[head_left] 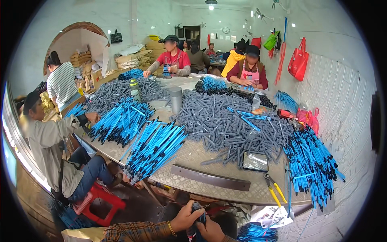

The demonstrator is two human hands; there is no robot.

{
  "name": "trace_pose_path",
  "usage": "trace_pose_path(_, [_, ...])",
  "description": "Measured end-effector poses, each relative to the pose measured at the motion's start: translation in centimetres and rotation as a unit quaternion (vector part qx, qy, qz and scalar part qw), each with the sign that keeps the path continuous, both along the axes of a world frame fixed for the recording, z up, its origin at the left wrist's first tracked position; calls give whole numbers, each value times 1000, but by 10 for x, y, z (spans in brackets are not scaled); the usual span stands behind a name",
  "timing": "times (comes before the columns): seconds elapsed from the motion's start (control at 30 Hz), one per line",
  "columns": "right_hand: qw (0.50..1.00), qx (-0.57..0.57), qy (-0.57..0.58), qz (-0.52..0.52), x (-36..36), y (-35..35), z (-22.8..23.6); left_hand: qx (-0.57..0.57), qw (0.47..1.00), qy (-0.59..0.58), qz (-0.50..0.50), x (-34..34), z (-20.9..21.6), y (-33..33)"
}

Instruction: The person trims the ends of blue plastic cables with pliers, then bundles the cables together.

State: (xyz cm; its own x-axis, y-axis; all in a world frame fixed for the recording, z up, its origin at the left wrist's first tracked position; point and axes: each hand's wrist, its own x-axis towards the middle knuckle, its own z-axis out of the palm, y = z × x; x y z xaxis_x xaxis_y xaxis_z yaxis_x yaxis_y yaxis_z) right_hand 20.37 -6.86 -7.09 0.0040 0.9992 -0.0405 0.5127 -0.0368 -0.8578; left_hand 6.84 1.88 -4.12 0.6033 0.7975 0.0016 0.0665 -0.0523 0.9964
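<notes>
My left hand, below the table's near edge, is closed round a dark, tube-like piece with a greyish upper end. Close beside it my right hand is closed on the lower part of the same piece. My fingers hide much of it, so its exact kind cannot be made out. On the table above lie a dark flat metal bar and pliers with yellow handles. A heap of grey plastic wall plugs covers the middle of the table.
Bundles of blue sticks with black ends overhang the near edge, with more blue sticks at right. A grey cylinder stands mid-table. At left, a person sits by a red stool. Several people work farther back.
</notes>
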Motion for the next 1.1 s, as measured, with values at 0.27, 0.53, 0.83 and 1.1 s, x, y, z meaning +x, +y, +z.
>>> trace_pose_path(0.27, [999,6,-39,10,-7,3,1,-23,1000,-5,16,-5,-3,-2])
trace_pose_path(0.53, [999,10,-35,21,-8,1,-5,-16,999,-18,21,-8,3,-7])
trace_pose_path(0.83, [998,9,-48,37,-9,1,-7,-13,998,-50,36,-8,-8,-7])
trace_pose_path(1.1, [997,45,-63,28,-9,4,-12,-18,996,-74,47,-8,-11,-5])
